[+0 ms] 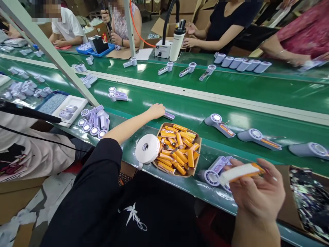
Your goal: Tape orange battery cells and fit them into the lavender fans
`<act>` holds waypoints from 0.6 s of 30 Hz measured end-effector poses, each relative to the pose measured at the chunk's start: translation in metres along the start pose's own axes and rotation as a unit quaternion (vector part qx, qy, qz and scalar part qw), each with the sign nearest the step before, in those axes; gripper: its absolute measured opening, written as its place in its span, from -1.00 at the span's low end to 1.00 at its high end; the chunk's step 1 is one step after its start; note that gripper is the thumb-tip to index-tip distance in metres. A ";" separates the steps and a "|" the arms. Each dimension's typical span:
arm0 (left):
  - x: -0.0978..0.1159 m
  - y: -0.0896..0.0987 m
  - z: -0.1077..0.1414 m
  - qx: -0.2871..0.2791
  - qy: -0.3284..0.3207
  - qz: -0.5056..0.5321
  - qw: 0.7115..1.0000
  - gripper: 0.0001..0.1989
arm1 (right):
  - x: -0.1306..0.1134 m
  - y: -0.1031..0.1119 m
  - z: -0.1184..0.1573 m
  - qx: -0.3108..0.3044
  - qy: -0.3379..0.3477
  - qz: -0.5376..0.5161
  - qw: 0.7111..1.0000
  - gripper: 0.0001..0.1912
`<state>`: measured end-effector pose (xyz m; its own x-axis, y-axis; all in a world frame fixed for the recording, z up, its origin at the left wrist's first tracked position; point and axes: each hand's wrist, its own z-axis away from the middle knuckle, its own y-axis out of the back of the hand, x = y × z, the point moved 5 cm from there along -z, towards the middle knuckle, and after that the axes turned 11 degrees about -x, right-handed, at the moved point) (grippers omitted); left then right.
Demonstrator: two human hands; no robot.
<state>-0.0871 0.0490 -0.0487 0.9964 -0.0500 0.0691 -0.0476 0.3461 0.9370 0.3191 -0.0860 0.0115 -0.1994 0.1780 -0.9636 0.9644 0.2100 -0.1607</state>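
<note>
My right hand (259, 192) pinches an orange battery pack (243, 173), with a white strip along its upper face, above the near ledge. Behind it are several lilac fan bodies (212, 176), partly hidden by the hand. My left hand (156, 110) reaches out over the green belt, its fingers closed round a lilac handheld fan body (169, 116); only the handle end shows. Between my hands stands a cardboard box (199, 151) of orange battery packs (177, 151). A white tape roll (147, 149) leans against the box's left side.
Along the green belt (144, 89) lie fan bodies with wired handles (221, 125). More fan bodies (94, 121) are heaped at left beside a white tray (70, 106). A box of dark pieces (311, 199) sits right. A slanted metal post (55, 61) crosses left. Co-workers sit opposite.
</note>
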 end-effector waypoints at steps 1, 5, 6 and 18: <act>0.008 0.000 -0.009 -0.005 -0.013 -0.002 1.000 -0.75 | -0.005 -0.006 -0.008 -0.015 0.020 0.003 1.000 -0.44; 0.007 0.008 -0.033 -0.041 -0.038 -0.002 0.998 -0.76 | -0.007 -0.044 -0.058 -0.107 0.072 0.029 0.991 -0.47; 0.001 0.012 -0.036 -0.050 -0.044 0.002 0.998 -0.80 | 0.000 -0.058 -0.077 -0.141 0.063 0.037 0.987 -0.46; -0.018 0.009 -0.037 0.026 -0.034 0.097 0.994 -0.82 | 0.126 -0.195 -0.213 -0.386 0.016 0.540 0.748 -0.51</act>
<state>-0.1032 0.0881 -0.0548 0.9610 -0.0513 0.2716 -0.2436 0.3073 0.9199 0.0691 0.1004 -0.0331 0.6079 0.6646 -0.4345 0.1802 0.4175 0.8906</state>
